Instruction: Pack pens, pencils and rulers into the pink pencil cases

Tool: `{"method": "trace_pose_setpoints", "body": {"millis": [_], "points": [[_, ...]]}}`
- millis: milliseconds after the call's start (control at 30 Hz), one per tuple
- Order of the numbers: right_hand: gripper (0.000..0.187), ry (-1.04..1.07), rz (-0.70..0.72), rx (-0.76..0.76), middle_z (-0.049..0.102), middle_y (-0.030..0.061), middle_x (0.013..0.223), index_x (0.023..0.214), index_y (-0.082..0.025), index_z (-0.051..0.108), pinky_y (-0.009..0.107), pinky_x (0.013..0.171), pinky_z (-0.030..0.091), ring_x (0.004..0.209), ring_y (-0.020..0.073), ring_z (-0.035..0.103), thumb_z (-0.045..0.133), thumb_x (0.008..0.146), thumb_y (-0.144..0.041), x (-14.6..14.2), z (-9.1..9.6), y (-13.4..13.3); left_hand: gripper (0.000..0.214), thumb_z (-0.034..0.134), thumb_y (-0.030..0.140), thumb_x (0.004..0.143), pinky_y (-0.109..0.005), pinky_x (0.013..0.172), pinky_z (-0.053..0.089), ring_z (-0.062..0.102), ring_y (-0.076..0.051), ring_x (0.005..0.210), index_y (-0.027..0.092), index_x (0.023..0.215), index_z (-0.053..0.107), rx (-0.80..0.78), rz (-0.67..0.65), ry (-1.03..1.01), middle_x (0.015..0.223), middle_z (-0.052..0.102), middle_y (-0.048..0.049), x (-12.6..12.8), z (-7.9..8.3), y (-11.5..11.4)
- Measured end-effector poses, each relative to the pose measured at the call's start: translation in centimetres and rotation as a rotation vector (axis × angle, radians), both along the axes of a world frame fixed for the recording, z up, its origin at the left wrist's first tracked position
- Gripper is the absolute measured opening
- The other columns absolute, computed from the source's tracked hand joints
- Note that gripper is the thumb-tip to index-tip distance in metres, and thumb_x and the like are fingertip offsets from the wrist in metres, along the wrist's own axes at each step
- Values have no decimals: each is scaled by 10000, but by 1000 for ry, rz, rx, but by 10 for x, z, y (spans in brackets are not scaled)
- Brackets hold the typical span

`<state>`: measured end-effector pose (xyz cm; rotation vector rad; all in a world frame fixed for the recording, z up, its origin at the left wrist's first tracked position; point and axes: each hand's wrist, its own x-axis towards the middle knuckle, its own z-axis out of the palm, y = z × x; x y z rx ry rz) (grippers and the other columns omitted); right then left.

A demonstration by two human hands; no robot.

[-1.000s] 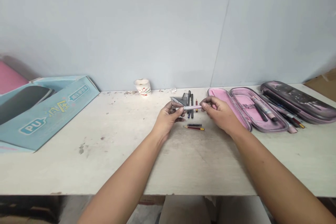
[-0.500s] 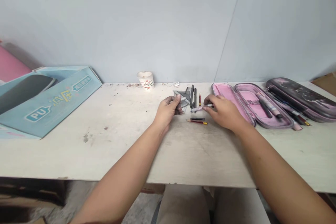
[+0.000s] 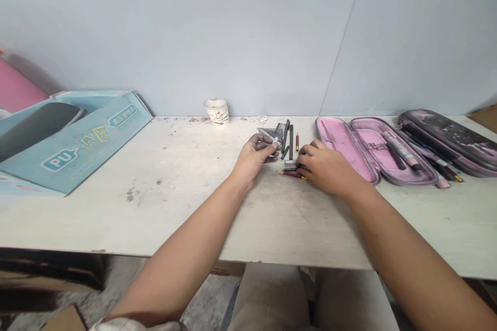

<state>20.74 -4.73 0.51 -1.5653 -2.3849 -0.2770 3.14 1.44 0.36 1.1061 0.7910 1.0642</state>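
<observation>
Head view: the left hand point(image 3: 254, 154) pinches a small pale piece point(image 3: 276, 151), perhaps a cap. The right hand point(image 3: 324, 169) curls over short pens point(image 3: 290, 162) on the table point(image 3: 194, 186), its grip unclear. The barrels look light, stiff and slippery, likely best pinched mid-length.

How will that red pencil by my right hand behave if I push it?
The red pencil lies on the table, slim and straight, so it will probably roll or skid. It looks stiff and light, likely easy to lift.

Scuffed white table point(image 3: 186, 201). On it: blue cardboard box point(image 3: 77, 145) left, small paper cup point(image 3: 217, 111) back, dark pens point(image 3: 290, 137) middle, open pink pencil case point(image 3: 341, 147) and dark pencil case point(image 3: 450, 139) right.
</observation>
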Motion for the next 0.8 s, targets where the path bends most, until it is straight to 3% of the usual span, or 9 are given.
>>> {"method": "trace_pose_setpoints", "body": {"millis": [100, 200, 300, 500, 800], "points": [[127, 111, -44, 15, 606, 90, 845, 849, -196, 599, 309, 600, 373, 878, 238, 493, 507, 813, -276, 1, 1, 3, 283, 712, 246, 628, -239, 653, 465, 573, -105, 668, 155, 849, 561, 73, -1, 49, 728, 622, -9, 1, -2, -1], [184, 350, -116, 62, 625, 65, 853, 960, -192, 565, 305, 645, 390, 805, 201, 531, 468, 832, -281, 1, 5, 6, 242, 681, 229, 658, -225, 653, 447, 552, -98, 669, 152, 876, 610, 162, 0, 114, 747, 614, -13, 2, -5, 0], [216, 532, -101, 126, 635, 62, 916, 1012, -188, 546, 301, 693, 399, 809, 184, 545, 454, 842, -285, -2, 7, 6, 215, 652, 202, 682, -224, 670, 434, 541, -102, 684, 163, 892, 629, 227, -12, 173, 758, 616, -14, 3, -7, 1], [208, 453, -9, 99, 638, 72, 887, 967, -199, 586, 332, 729, 395, 862, 217, 526, 432, 849, -275, -3, 6, 5, 162, 647, 150, 666, -221, 696, 407, 531, -107, 675, 181, 824, 657, 283, -17, 251, 724, 615, -4, 3, -4, -3], [201, 450, -24, 164, 631, 69, 877, 913, -189, 589, 343, 754, 386, 847, 219, 511, 403, 863, -247, 3, 12, 6, 146, 585, 156, 718, -218, 688, 393, 526, -117, 669, 191, 841, 655, 398, -12, 388, 703, 612, -3, 3, -4, -4]]}}
